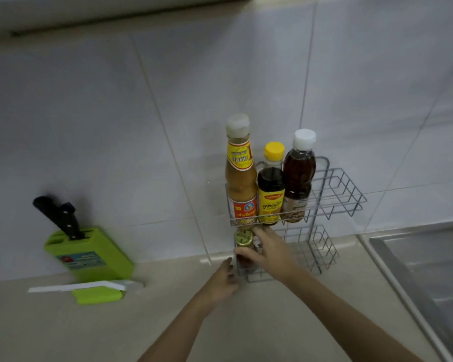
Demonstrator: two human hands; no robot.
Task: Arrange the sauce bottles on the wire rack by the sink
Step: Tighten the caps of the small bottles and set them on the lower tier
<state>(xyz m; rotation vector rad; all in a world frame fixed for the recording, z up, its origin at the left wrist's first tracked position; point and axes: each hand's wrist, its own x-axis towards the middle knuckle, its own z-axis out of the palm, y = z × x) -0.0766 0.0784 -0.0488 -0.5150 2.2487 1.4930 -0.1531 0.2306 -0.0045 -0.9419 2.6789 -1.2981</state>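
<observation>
A two-tier wire rack (343, 194) stands against the tiled wall beside the sink. On its upper tier stand three bottles in a row: a tall tan sauce bottle (240, 176) with a white cap, a dark bottle with a yellow cap (271, 189), and a brown bottle with a white cap (297, 178). On the lower tier's left end stands a small jar with a gold perforated lid (243, 240). My right hand (268, 253) wraps the jar from the right. My left hand (224, 280) touches the rack's lower left corner, fingers curled.
A green knife block (94, 257) with a black-handled knife stands on the counter at left, a green-and-white sharpener (97, 292) lying before it. The steel sink (424, 270) lies at right. The beige counter (63, 330) runs along the front.
</observation>
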